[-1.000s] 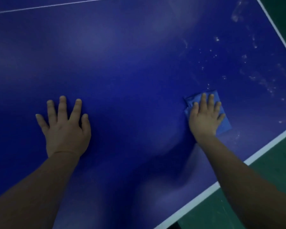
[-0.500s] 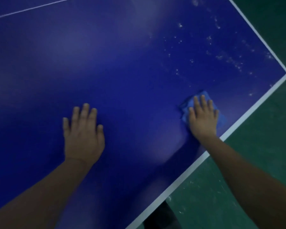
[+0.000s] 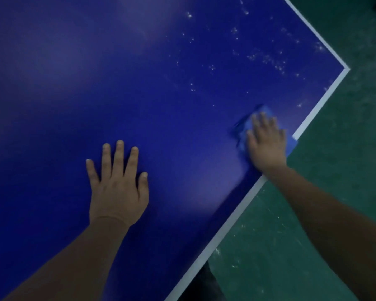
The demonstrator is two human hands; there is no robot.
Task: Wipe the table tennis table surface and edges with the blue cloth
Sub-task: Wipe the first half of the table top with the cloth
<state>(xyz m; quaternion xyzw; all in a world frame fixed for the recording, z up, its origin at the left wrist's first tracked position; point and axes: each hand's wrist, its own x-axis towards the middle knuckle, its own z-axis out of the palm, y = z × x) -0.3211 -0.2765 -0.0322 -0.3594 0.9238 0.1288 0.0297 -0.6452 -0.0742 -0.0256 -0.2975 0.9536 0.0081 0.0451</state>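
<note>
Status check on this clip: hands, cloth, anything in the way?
Left hand flat on table, empty. Right hand presses blue cloth at the white edge line. White specks unwiped toward the corner. No obstruction visible.

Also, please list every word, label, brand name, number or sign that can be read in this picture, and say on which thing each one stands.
None: no text can be read anywhere in this view.
table tennis table: plain blue with a white edge line, no print.
blue cloth, under the right hand: no label visible.
left hand: flat on bare surface, no print beside it.
green floor: only pale scuffs.
</note>
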